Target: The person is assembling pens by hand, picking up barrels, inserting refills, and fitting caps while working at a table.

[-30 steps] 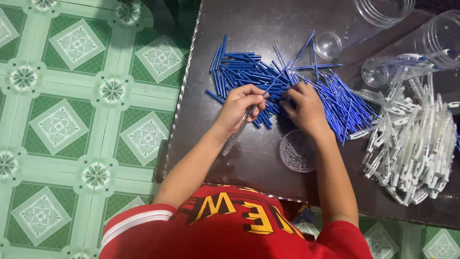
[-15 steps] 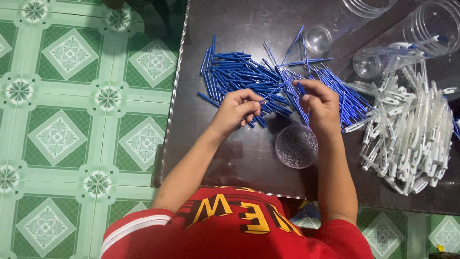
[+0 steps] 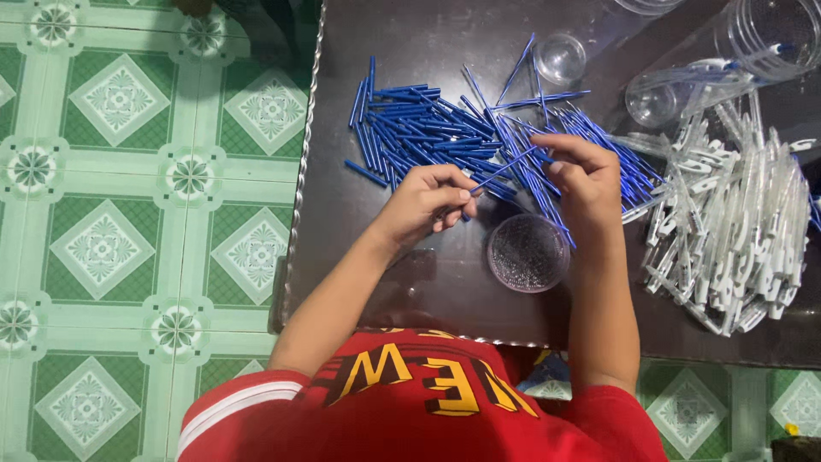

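i have the left hand (image 3: 425,201) curled closed around a thin blue pen refill (image 3: 503,168), gripping its near end, while the right hand (image 3: 584,175) pinches the far end between thumb and fingertips. the refill slants in the air just above the dark table (image 3: 385,274), over the near edge of the blue pile (image 3: 479,137). to do this well, i judge i should keep both pinches light and close to the ends, so the slender tube stays straight and does not bow, and hold it level over the small round dish (image 3: 528,252) rather than over the heap, so nothing dropped gets lost among the others.

the blue refills are smooth, narrow plastic sticks, lying crossed and loose. the dish, near and between the hands, is clear plastic and filled with tiny grainy bits, too small to tell apart. to the right lies a heap of white pen barrels (image 3: 740,231) with clips, glossy and stiff. far right stand clear ribbed plastic jars (image 3: 770,34), one tipped on its side. the tabletop is dark and slightly reflective; the floor (image 3: 128,214) to the left is green patterned tile.
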